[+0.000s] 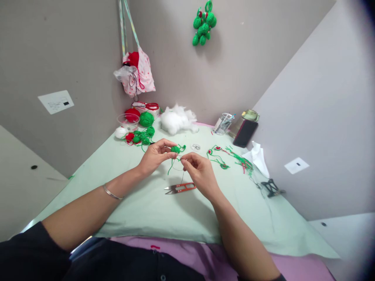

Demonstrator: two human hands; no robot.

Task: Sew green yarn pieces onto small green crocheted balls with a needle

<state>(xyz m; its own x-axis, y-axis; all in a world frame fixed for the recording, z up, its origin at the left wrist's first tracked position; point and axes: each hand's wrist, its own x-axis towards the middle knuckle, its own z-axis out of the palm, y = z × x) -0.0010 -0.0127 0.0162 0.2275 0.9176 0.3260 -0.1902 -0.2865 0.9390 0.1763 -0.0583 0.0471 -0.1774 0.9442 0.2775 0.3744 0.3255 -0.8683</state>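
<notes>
My left hand is closed, with a small green crocheted piece pinched between thumb and fingers. A green yarn tail hangs from this piece, and a short curled green end sticks out to its right. Just to the right, my right hand is closed in a pinch on a thin dark thread, which loops between the hands and trails down. Whether a needle is also in those fingers is too small to tell. Orange-handled thread snips lie on the cloth below my hands, blades pointing left.
White stuffing sits at the back, with green yarn balls and a clear tub to its left. Red-and-green crocheted strands, a phone, a plastic cup, white tissue and a black clip-like stand are on the right.
</notes>
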